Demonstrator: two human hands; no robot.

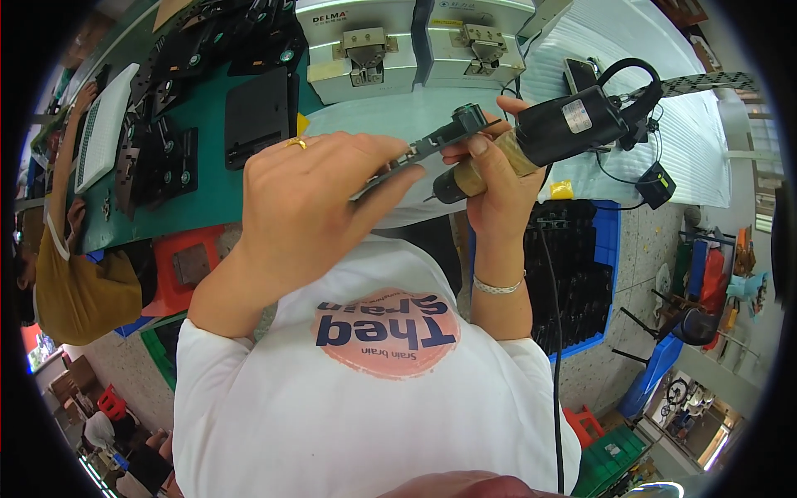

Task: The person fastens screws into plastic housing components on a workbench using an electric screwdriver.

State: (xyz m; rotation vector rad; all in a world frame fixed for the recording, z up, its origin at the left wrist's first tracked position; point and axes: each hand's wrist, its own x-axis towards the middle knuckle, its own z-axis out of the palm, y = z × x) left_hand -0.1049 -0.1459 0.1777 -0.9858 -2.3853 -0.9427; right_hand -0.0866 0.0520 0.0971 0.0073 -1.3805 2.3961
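In front of my chest, my left hand [303, 207] is closed on the edge of a flat black part [436, 139], held tilted between thumb and fingers. A short black cylindrical piece stands out at the part's upper right end. My right hand [502, 187] grips a black corded electric screwdriver [573, 124] around its tape-wrapped neck. Its bit points left and slightly down, below the part and apart from it. My right fingertips reach up to the right end of the part. The side of the part turned away from me is hidden.
Two pale metal machines [361, 50] with clamp-like fittings stand at the back. Black panels [257, 116] lie on the green mat at left, by a white keyboard [108, 124]. A blue crate [610, 274] of black parts sits at right. Another person [91, 290] is at left.
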